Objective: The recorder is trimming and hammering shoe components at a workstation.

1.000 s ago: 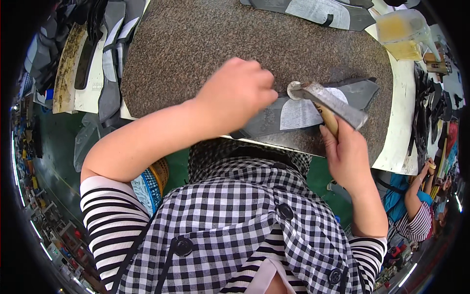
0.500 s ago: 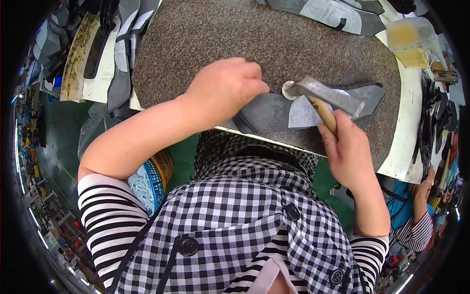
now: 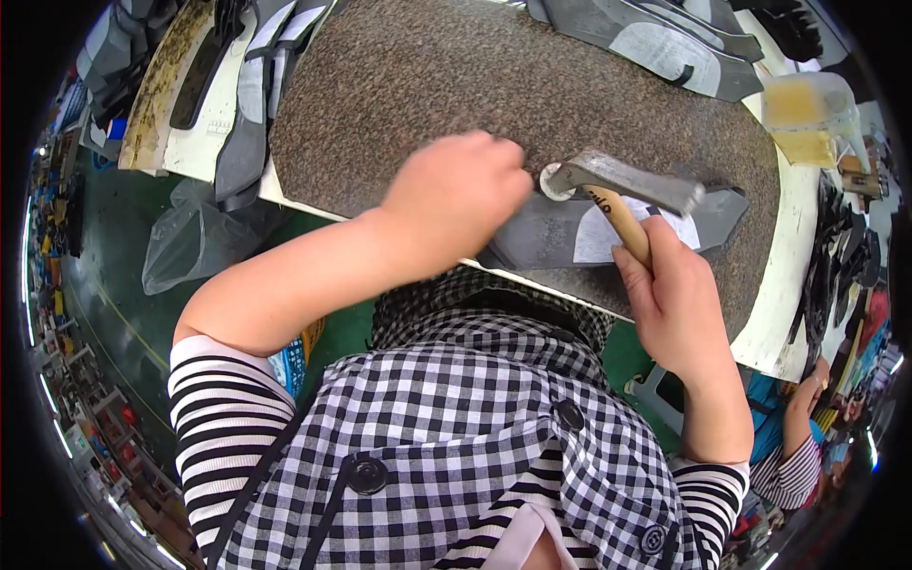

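Note:
My right hand (image 3: 670, 294) grips the wooden handle of a hammer (image 3: 627, 180). The hammer's round face is turned to the left, by the upper edge of a dark grey cut piece (image 3: 541, 233) that has a pale patch on it. Close to the hammer face, over the left part of that piece, is my left hand (image 3: 461, 204), its fingers curled closed and slightly blurred. What those fingers pinch, if anything, is hidden from view. Under the piece lies a speckled brown slab (image 3: 399, 85).
More grey pieces with pale patches lie at the far right (image 3: 655, 47) and left (image 3: 252, 104). A translucent container (image 3: 807, 114) with yellowish contents stands right. Dark strips (image 3: 831, 256) hang over the white table edge (image 3: 774, 332). Another person's arm (image 3: 803, 408) shows lower right.
The whole view has shifted a little. My left hand has moved slightly right along the piece, nearer the hammer face. The hammer stays in my right hand above the piece.

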A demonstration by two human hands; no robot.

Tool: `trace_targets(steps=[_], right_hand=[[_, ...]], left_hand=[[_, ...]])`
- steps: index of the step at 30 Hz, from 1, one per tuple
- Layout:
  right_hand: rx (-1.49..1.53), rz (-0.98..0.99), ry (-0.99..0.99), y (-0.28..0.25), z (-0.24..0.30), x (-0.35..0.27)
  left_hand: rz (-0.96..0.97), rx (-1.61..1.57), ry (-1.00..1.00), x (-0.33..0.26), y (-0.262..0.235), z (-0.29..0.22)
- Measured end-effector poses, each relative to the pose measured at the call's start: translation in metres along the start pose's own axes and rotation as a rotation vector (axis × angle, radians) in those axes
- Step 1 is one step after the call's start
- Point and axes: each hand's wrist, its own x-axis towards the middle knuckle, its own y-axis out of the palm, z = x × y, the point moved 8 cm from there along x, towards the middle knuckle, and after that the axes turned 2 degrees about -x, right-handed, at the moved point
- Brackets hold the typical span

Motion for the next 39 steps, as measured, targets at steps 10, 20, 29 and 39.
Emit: trace_targets(steps=[10,20,29,39], right_hand=[[-0.028,0.022,0.015,0.011,-0.003,0.002],[-0.033,-0.118,-0.075,0.008,0.006,-0.003],[-0.016,-0.238,-0.123,-0.007,-0.006,-0.007],[1.187,-0.455,0.263,-0.012,-0.088,-0.005]], left_hand=[[-0.169,-0.275,-0.219,-0.022,-0.006,0.020],[-0.141,-0.064,-0.068,-0.028,-0.001,-0.005],[-0.212,-0.257,-0.310,-0.030,-0.010,0.017],[0.038,-0.129,-0.011,0.025,0.034,-0.056]])
